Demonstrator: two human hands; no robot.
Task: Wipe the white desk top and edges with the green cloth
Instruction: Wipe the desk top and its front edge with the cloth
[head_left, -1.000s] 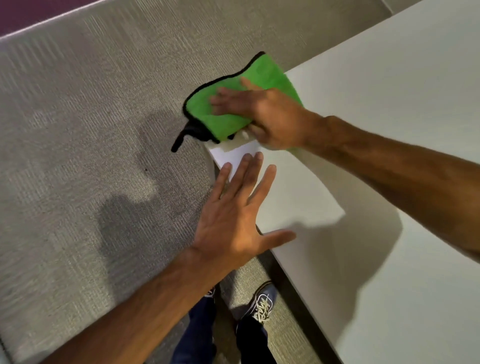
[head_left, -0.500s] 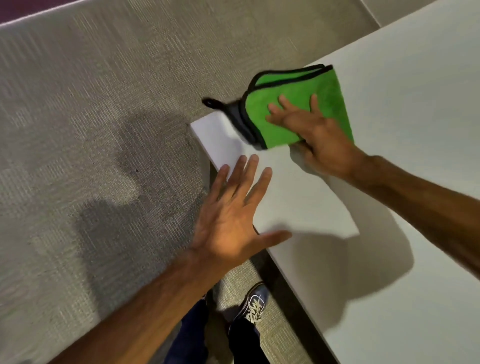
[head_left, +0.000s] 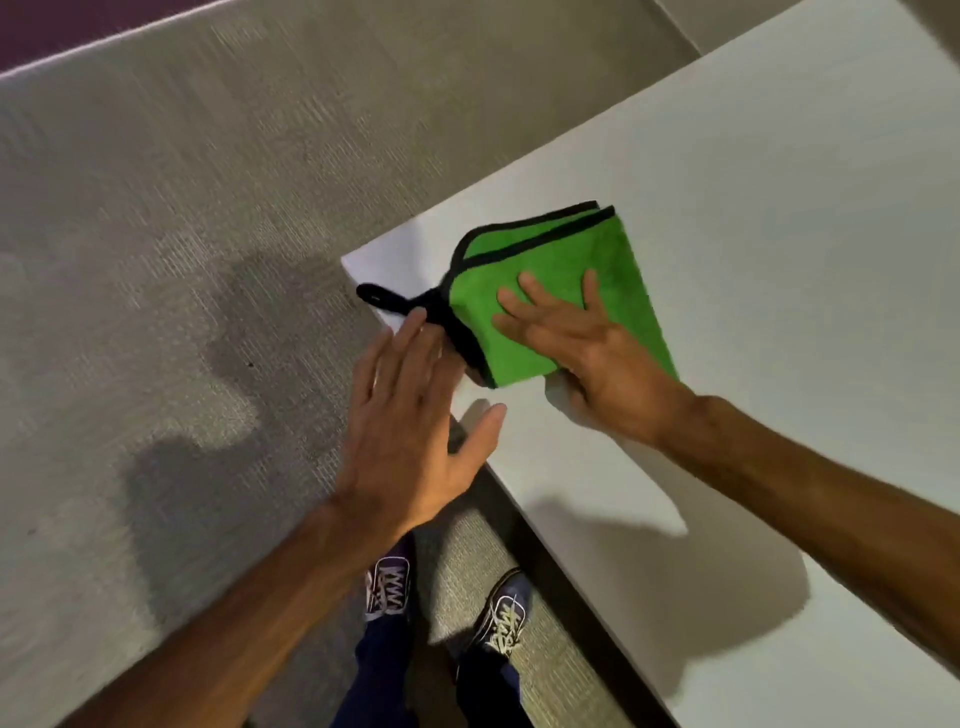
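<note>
Near the corner of the white surface (head_left: 727, 208), the folded green cloth (head_left: 550, 249) lies under the right hand (head_left: 597, 364), whose straight fingers press flat on it, while the left hand (head_left: 410, 415) hovers just beside it at the edge, fingers straight, holding nothing.

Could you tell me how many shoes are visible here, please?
2. One shoe on the carpet below the left hand; the other shoe nearer the desk edge. None appear hidden.
</note>
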